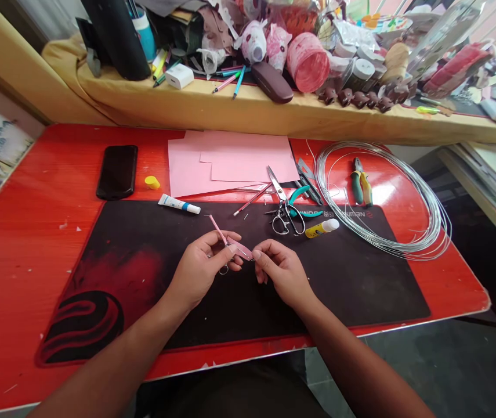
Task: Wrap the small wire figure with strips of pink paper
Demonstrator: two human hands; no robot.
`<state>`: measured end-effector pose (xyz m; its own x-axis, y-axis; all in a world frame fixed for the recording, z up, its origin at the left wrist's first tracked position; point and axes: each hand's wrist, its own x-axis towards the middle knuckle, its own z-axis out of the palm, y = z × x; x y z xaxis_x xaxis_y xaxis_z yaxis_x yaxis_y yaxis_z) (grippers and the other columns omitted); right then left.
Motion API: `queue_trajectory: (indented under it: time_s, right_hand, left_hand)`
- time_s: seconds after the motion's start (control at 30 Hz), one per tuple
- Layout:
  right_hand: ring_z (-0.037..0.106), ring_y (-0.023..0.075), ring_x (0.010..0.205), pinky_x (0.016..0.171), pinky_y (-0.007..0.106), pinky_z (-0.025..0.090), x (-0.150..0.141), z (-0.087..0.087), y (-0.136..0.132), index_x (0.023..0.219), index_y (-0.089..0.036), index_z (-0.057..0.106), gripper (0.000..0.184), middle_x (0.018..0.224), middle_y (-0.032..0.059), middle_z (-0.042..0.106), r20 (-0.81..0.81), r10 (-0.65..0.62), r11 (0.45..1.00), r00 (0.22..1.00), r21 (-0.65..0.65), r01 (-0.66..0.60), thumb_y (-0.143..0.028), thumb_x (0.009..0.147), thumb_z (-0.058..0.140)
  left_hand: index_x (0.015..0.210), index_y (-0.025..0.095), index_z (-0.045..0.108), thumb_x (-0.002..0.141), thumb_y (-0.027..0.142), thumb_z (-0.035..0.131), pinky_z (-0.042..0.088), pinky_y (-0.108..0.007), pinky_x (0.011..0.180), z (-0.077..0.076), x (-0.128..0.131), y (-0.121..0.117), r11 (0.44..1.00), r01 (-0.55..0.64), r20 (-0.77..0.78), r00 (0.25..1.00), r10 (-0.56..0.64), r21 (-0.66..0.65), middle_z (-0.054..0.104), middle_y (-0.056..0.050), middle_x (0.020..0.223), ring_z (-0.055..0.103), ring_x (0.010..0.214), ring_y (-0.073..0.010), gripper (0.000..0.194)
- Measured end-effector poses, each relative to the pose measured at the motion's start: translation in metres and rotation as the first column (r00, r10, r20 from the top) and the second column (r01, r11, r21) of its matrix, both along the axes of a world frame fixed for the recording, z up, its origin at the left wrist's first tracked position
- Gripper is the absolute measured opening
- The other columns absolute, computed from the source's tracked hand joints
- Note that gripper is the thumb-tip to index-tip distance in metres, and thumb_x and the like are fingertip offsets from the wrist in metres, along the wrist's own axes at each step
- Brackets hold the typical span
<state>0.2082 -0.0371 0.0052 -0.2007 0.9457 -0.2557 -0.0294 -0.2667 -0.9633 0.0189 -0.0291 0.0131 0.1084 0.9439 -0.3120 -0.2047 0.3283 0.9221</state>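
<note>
My left hand (196,268) is closed on a small pink paper piece with wire (241,248), above the black desk mat (343,278). From the same hand a thin pink-wrapped wire stem (218,228) sticks up, bent at its tip. Below the fingers hangs a small wire loop (224,270). My right hand (286,274) pinches the right end of the piece, where thin wire shows; its fingertips hide the exact grip. Beyond the hands lie scissors (281,203), teal-handled pliers (299,200) and a yellow glue stick (321,228).
A large coil of silver wire (433,217) surrounds part of the right side, with green-and-yellow pliers (361,183) inside. Pink paper sheets (248,154), a glue tube (178,204), a yellow cap (152,183) and a phone (117,172) lie farther back. A cluttered shelf (230,107) borders the red table (13,232).
</note>
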Motion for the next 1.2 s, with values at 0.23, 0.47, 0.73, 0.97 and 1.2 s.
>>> queue_trajectory:
  time_s: [0.23,0.47,0.73,0.97,1.2]
  right_hand:
    - [0.053,0.0105,0.048,0.048,0.023,0.042,0.0003,-0.0008,0.0,0.084,-0.02,0.064,0.035,0.06,-0.0042,0.06,0.003,-0.003,1.0,1.0,-0.003,0.003,-0.052,0.093,0.075]
    - [0.054,0.0103,0.048,0.049,0.022,0.042,0.0007,-0.0012,0.0,0.085,-0.019,0.065,0.035,0.06,-0.0041,0.06,-0.005,-0.001,1.0,1.0,0.003,0.001,-0.052,0.093,0.075]
    - [0.054,0.0106,0.049,0.048,0.023,0.042,0.0012,0.0001,-0.0008,0.085,-0.02,0.065,0.034,0.061,-0.0039,0.06,0.01,0.008,1.0,1.0,0.006,-0.008,-0.052,0.093,0.074]
    - [0.055,0.0112,0.05,0.05,0.024,0.042,0.001,0.0,-0.0011,0.085,-0.02,0.065,0.034,0.062,-0.0036,0.06,0.035,0.009,1.0,0.999,0.006,-0.009,-0.051,0.094,0.074]
    - [0.054,0.0111,0.049,0.049,0.023,0.042,0.0003,0.0001,-0.0019,0.085,-0.02,0.065,0.033,0.06,-0.0041,0.06,0.036,0.0,1.0,0.999,0.012,0.0,-0.051,0.093,0.074]
  left_hand:
    - [0.107,0.014,0.075,0.083,0.036,0.084,0.063,-0.03,0.066,-0.0022,-0.0016,-0.0004,1.0,-0.008,0.009,1.0,0.008,-0.005,0.077,-0.006,0.084,0.072,0.072,-0.0184,0.034]
    - [0.106,0.014,0.075,0.083,0.035,0.084,0.063,-0.029,0.067,-0.0033,-0.0015,-0.0008,1.0,-0.02,0.022,1.0,0.021,-0.009,0.078,-0.007,0.086,0.072,0.073,-0.0179,0.032]
    - [0.107,0.015,0.076,0.084,0.034,0.083,0.063,-0.028,0.066,-0.0049,-0.0031,-0.0008,1.0,-0.015,0.037,0.999,0.016,-0.02,0.078,-0.006,0.086,0.072,0.074,-0.0174,0.03]
    - [0.103,0.015,0.076,0.083,0.033,0.084,0.063,-0.028,0.066,-0.0045,-0.0038,0.0001,0.999,-0.015,0.06,0.998,0.018,-0.043,0.077,-0.006,0.082,0.071,0.071,-0.0167,0.029]
    - [0.103,0.015,0.075,0.082,0.035,0.085,0.063,-0.029,0.066,-0.0043,-0.0042,0.0007,0.999,-0.022,0.052,0.998,0.024,-0.045,0.077,-0.005,0.082,0.071,0.072,-0.0172,0.03]
